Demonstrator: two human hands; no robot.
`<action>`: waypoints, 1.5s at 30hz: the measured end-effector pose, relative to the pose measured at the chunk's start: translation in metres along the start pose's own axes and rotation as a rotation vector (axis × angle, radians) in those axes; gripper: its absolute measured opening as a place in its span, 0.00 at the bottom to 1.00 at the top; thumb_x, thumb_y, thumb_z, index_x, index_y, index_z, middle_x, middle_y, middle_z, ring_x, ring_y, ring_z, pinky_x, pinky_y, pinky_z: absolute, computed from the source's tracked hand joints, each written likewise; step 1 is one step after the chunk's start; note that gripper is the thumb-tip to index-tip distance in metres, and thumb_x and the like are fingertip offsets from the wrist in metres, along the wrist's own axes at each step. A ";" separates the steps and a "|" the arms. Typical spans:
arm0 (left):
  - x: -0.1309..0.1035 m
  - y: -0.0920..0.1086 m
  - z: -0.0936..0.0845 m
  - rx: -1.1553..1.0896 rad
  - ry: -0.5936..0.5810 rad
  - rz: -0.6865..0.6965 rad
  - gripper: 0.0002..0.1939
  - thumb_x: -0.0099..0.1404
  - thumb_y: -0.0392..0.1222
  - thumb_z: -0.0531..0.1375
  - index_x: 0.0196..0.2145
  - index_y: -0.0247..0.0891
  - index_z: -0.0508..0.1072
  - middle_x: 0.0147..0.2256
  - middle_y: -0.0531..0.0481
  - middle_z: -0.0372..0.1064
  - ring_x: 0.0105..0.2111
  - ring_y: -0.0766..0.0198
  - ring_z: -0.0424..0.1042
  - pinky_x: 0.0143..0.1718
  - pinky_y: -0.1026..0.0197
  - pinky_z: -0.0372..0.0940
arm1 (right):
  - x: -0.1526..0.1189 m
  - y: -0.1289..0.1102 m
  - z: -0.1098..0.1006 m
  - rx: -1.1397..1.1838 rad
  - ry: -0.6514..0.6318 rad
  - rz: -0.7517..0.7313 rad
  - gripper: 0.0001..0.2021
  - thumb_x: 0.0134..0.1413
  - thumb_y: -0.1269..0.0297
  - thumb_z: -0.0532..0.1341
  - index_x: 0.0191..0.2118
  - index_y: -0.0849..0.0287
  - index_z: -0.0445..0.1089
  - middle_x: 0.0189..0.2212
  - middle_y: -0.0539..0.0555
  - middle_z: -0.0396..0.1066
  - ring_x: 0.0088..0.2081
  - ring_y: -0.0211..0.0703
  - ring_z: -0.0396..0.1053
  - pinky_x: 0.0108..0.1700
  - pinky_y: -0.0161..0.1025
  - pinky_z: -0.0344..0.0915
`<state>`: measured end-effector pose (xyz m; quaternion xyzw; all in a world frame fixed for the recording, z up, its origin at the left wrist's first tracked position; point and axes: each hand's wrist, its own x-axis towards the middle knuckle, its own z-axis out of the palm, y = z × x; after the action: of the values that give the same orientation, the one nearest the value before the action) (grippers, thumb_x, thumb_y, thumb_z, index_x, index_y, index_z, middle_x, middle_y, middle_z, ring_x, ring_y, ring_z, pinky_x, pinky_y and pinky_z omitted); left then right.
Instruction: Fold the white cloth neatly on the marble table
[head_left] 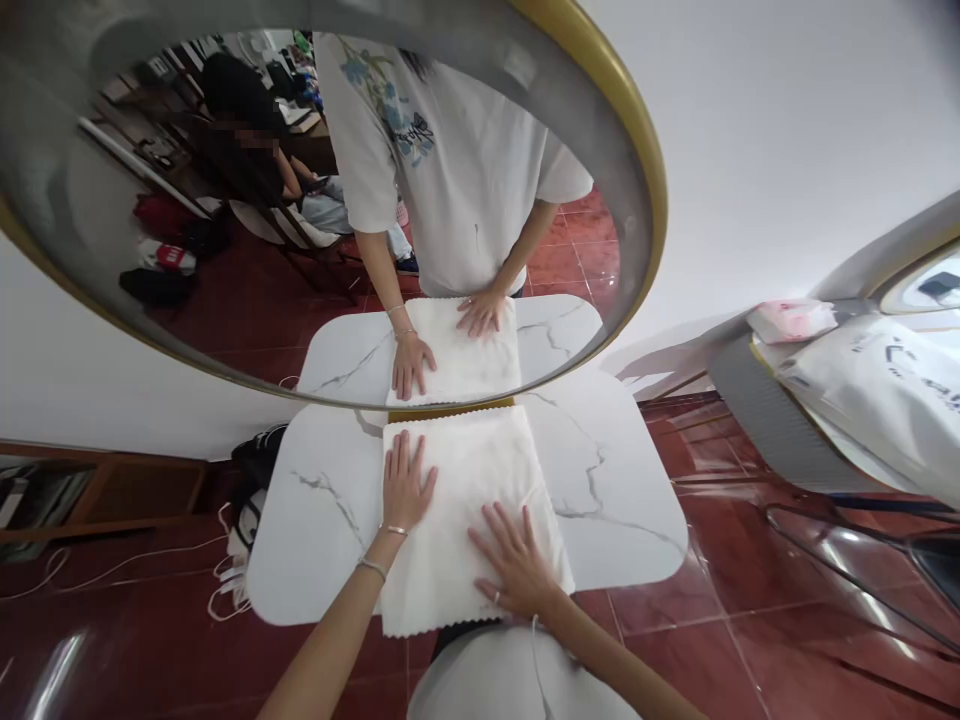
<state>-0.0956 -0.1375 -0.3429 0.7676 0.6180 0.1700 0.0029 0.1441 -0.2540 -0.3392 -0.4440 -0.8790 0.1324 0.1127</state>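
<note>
A white cloth (pixel 471 470) with a scalloped edge lies spread over the middle of the marble-patterned table (pixel 615 480), its near edge at the table's front. My left hand (pixel 405 485) rests flat on the cloth's upper left part, fingers stretched out toward the mirror. On its wrist are two bracelets. Lower on the right, my right hand (pixel 517 565) also lies palm down on the cloth, its fingers spread and a ring on one of them. Neither hand holds anything.
A large gold-framed oval mirror (pixel 465 250) stands at the table's back, reflecting my torso and a seated person. On the right, a second table carries a tissue pack (pixel 793 320) and a white bag (pixel 885 390). White cables (pixel 225 590) and a black bag lie on the left.
</note>
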 end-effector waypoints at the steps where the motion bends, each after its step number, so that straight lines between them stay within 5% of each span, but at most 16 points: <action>1: -0.002 -0.008 -0.003 0.004 -0.002 0.023 0.32 0.69 0.46 0.50 0.67 0.39 0.46 0.69 0.39 0.34 0.68 0.48 0.36 0.64 0.40 0.45 | 0.005 -0.009 0.004 0.018 -0.020 -0.049 0.38 0.60 0.45 0.52 0.69 0.50 0.35 0.69 0.59 0.33 0.68 0.61 0.31 0.63 0.68 0.26; 5: 0.007 -0.003 -0.001 -0.040 -0.093 0.234 0.28 0.71 0.37 0.44 0.67 0.36 0.46 0.68 0.39 0.40 0.68 0.52 0.34 0.64 0.42 0.46 | 0.016 -0.024 0.010 0.058 -0.053 -0.064 0.39 0.59 0.42 0.51 0.69 0.49 0.36 0.69 0.57 0.33 0.69 0.59 0.31 0.64 0.64 0.22; 8: 0.029 0.036 0.014 -0.101 -0.183 0.377 0.29 0.70 0.39 0.45 0.66 0.34 0.46 0.68 0.39 0.41 0.68 0.54 0.34 0.65 0.43 0.45 | 0.012 -0.014 0.004 0.046 -0.054 -0.069 0.39 0.58 0.39 0.50 0.69 0.49 0.38 0.69 0.56 0.36 0.69 0.57 0.34 0.64 0.62 0.18; 12: 0.060 0.101 0.037 -0.119 -0.210 0.405 0.35 0.68 0.47 0.50 0.66 0.29 0.44 0.68 0.38 0.36 0.68 0.52 0.31 0.66 0.43 0.41 | -0.006 0.011 -0.006 0.025 -0.075 -0.063 0.44 0.53 0.33 0.51 0.69 0.50 0.39 0.69 0.57 0.37 0.68 0.59 0.35 0.64 0.63 0.20; 16: 0.073 0.127 0.047 -0.135 -0.218 0.459 0.35 0.68 0.49 0.50 0.66 0.28 0.45 0.68 0.39 0.36 0.68 0.55 0.31 0.67 0.46 0.39 | -0.016 0.021 -0.012 -0.014 -0.066 -0.021 0.49 0.48 0.29 0.51 0.69 0.53 0.39 0.69 0.61 0.36 0.68 0.63 0.35 0.63 0.67 0.22; 20: 0.067 0.102 0.041 -0.157 -0.214 0.449 0.36 0.68 0.50 0.49 0.67 0.30 0.43 0.68 0.41 0.37 0.68 0.56 0.33 0.67 0.48 0.40 | -0.006 0.007 -0.009 -0.027 -0.120 -0.033 0.52 0.46 0.29 0.53 0.69 0.54 0.37 0.69 0.62 0.34 0.68 0.64 0.31 0.62 0.69 0.20; 28: 0.044 0.003 0.011 -0.159 -0.206 0.378 0.36 0.68 0.49 0.50 0.67 0.34 0.41 0.68 0.42 0.40 0.68 0.56 0.37 0.66 0.48 0.41 | 0.046 -0.049 0.018 0.038 -0.177 -0.151 0.51 0.48 0.31 0.54 0.69 0.54 0.33 0.69 0.62 0.31 0.68 0.63 0.26 0.61 0.68 0.16; 33: 0.036 -0.047 -0.007 -0.109 -0.280 0.339 0.35 0.68 0.49 0.49 0.67 0.34 0.43 0.68 0.42 0.39 0.68 0.56 0.36 0.67 0.48 0.39 | 0.077 -0.085 0.036 0.095 -0.156 -0.186 0.51 0.48 0.29 0.50 0.69 0.55 0.35 0.69 0.62 0.31 0.68 0.64 0.29 0.62 0.71 0.23; 36: 0.031 -0.067 -0.014 -0.100 -0.285 0.302 0.35 0.68 0.48 0.49 0.67 0.34 0.43 0.68 0.42 0.39 0.68 0.57 0.36 0.66 0.48 0.40 | 0.092 -0.094 0.040 0.135 -0.064 -0.184 0.45 0.55 0.35 0.51 0.69 0.55 0.37 0.68 0.59 0.41 0.68 0.58 0.36 0.65 0.65 0.35; 39: 0.020 -0.081 -0.019 -0.106 -0.251 0.248 0.34 0.69 0.47 0.49 0.67 0.35 0.42 0.68 0.41 0.38 0.68 0.56 0.35 0.66 0.47 0.41 | 0.112 -0.091 0.042 0.140 0.160 -0.024 0.34 0.65 0.55 0.50 0.69 0.57 0.34 0.65 0.58 0.51 0.67 0.49 0.43 0.65 0.55 0.48; 42: 0.003 -0.090 -0.022 -0.061 -0.155 0.046 0.32 0.69 0.48 0.48 0.67 0.39 0.46 0.68 0.41 0.38 0.68 0.52 0.36 0.65 0.41 0.41 | 0.144 -0.081 0.044 0.055 0.303 0.158 0.33 0.66 0.63 0.48 0.69 0.58 0.30 0.66 0.58 0.48 0.68 0.49 0.40 0.65 0.56 0.48; 45: -0.008 -0.097 -0.023 -0.025 -0.124 -0.081 0.31 0.68 0.52 0.50 0.66 0.44 0.50 0.68 0.42 0.39 0.67 0.48 0.39 0.64 0.38 0.41 | 0.179 -0.073 0.048 -0.014 0.288 0.210 0.33 0.66 0.62 0.46 0.69 0.59 0.26 0.68 0.58 0.42 0.68 0.50 0.38 0.66 0.56 0.45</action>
<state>-0.1951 -0.1266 -0.3442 0.7507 0.6452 0.1297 0.0575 -0.0302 -0.1572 -0.3458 -0.5485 -0.8035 0.0726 0.2198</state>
